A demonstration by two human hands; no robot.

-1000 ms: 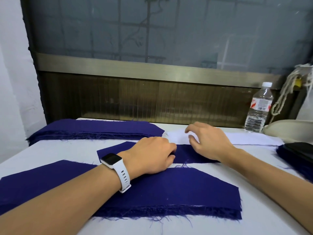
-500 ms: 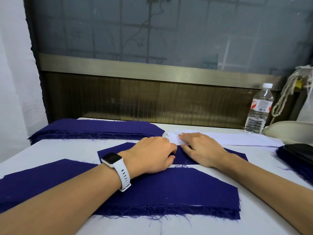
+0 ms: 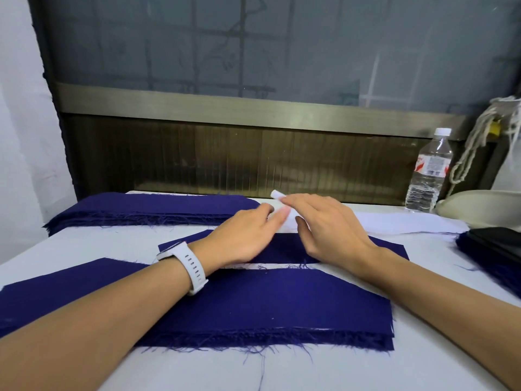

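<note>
Right hand [image 3: 329, 224]: fingers curled round the left end of the white strip [image 3: 394, 222], holding it raised just behind the small navy piece [image 3: 389, 248]. Left hand [image 3: 245, 235]: fingers straight, tips touching that same end. Strip: long axis left to right along the bench [image 3: 98, 241], flat part behind the small navy piece, raised end pointing left; large navy piece [image 3: 282, 306] just in front of it, navy stack [image 3: 155, 206] behind-left, water bottle [image 3: 430, 176] well behind-right.
</note>
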